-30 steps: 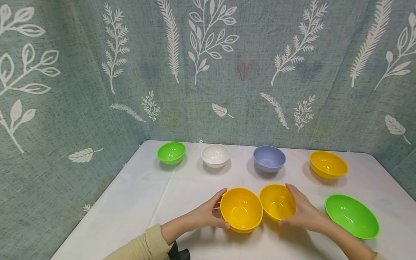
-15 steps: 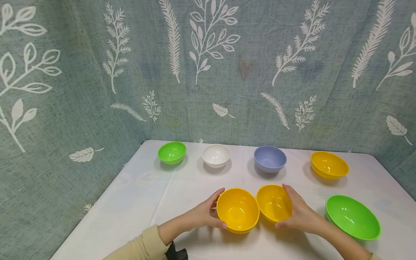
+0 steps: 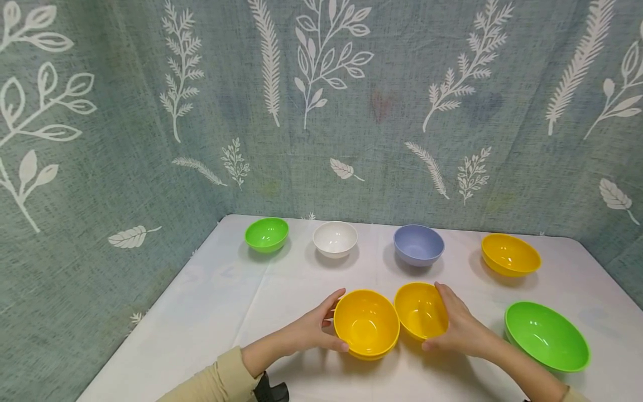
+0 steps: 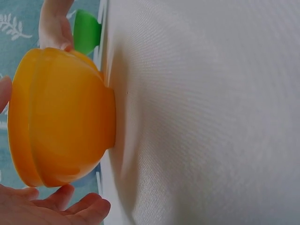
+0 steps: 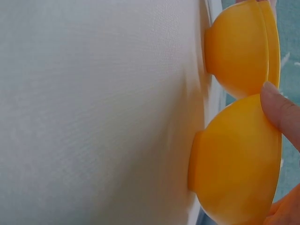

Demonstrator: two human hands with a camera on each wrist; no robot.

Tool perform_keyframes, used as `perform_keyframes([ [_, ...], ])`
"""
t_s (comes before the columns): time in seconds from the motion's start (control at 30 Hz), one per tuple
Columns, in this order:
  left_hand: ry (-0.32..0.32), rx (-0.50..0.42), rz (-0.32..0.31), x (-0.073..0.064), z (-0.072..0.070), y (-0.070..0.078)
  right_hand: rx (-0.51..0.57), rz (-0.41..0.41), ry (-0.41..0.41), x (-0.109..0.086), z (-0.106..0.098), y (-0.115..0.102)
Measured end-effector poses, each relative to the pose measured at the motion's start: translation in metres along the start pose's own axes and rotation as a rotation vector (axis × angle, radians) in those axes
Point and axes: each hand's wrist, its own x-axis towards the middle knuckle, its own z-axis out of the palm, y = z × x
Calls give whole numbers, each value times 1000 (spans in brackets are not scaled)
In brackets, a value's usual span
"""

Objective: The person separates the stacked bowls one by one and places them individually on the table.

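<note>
In the head view my left hand (image 3: 313, 329) holds a pair of nested yellow bowls (image 3: 366, 326) from the left, its thumb at the near side and its fingers around the far side. A second rim shows just beneath the upper one in the left wrist view, on the stacked yellow bowls (image 4: 70, 117). My right hand (image 3: 462, 326) grips a single yellow bowl (image 3: 419, 312) by its right side; its thumb presses near the rim of that yellow bowl (image 5: 234, 159) in the right wrist view. The single bowl sits against or very near the stack's right side.
Along the back of the white table (image 3: 211, 296) stand a small green bowl (image 3: 267, 235), a white bowl (image 3: 335, 240), a blue bowl (image 3: 418, 245) and another yellow bowl (image 3: 510, 255). A larger green bowl (image 3: 546, 336) lies right of my right forearm. Patterned curtain (image 3: 301, 167) hangs behind.
Both hands have shifted slightly left together with the nested bowls and the single yellow bowl. The grips look the same, and the other bowls stay in place.
</note>
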Motion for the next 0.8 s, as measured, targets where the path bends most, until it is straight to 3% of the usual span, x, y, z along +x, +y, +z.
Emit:
perform_keyframes([
  [0.33,0,3,1,0,0,0,14,3,-19,2,-2,0],
  [0.57,-4,22,6,-1,0,1,38,-72,29,-8,0,-4],
  [0.8,-16,81,57,0,1,4,72,-146,66,-14,3,-21],
])
